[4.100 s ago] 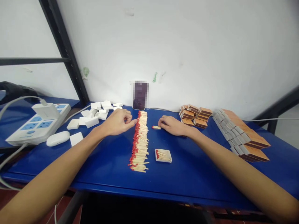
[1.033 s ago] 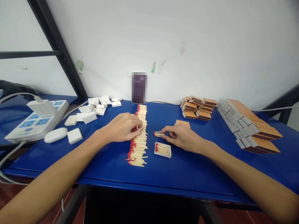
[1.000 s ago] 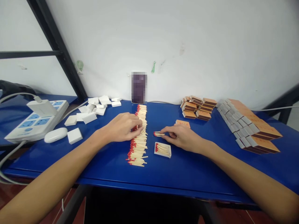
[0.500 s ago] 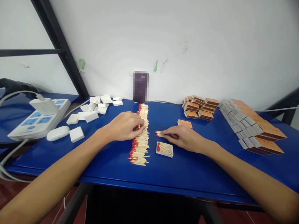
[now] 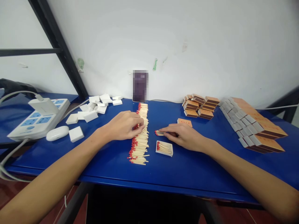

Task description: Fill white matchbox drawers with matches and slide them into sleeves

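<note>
A long row of red-tipped matches [image 5: 140,143] runs from front to back across the blue table. Over the middle of that row, my left hand [image 5: 127,125] is closed, its fingertips curled down among the matches; what they pinch is hidden. A few matches [image 5: 159,133] are pinched between the fingers of my right hand [image 5: 183,135], their red heads pointing left. Just in front of that hand lies a white matchbox tray [image 5: 164,148], partly filled with matches. Behind the right hand is an orange matchbox sleeve [image 5: 184,122], partly covered by the hand.
White trays [image 5: 91,109] lie scattered at back left, near an earbud case [image 5: 57,133] and a power strip [image 5: 44,118]. A pixelated phone [image 5: 140,86] leans on the wall. Orange matchboxes [image 5: 201,105] are piled at back right, with a larger stack [image 5: 254,124] farther right.
Both hands stay nearly in place. The fingers of my right hand have shifted slightly on the pinched matches. The whole view has moved a little.
</note>
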Motion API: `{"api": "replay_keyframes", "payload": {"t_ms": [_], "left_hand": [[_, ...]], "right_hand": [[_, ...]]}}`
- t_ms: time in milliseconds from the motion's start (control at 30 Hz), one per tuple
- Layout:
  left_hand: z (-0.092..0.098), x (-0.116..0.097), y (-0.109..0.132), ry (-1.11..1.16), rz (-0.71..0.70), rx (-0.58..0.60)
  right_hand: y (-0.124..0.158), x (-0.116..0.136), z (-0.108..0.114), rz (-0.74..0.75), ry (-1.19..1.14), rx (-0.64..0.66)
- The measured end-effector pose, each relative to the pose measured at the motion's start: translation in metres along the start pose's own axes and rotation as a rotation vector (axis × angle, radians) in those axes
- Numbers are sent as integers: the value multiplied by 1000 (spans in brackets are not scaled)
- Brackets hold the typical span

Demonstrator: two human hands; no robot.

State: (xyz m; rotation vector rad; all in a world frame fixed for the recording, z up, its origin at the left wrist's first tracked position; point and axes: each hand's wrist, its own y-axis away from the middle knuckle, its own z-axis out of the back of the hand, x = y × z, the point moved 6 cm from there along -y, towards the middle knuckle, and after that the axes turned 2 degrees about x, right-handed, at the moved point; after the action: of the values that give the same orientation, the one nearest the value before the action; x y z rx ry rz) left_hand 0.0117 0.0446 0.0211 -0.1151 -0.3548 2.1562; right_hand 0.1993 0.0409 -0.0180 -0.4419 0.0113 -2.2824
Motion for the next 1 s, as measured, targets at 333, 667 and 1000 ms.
{"api": "replay_keyframes", "payload": {"t_ms": [333,667,1000], "left_hand": [[-2,-1,0,-2,-12,3],[-1,-2,-1,-14,-14,-3],[2,-2,-1,-11,-16,-15]], "right_hand": [[-1,5,0,16,0,-8],[0,9,0,51,-10,-6],[-1,7,-2,33,-10,-22]]}}
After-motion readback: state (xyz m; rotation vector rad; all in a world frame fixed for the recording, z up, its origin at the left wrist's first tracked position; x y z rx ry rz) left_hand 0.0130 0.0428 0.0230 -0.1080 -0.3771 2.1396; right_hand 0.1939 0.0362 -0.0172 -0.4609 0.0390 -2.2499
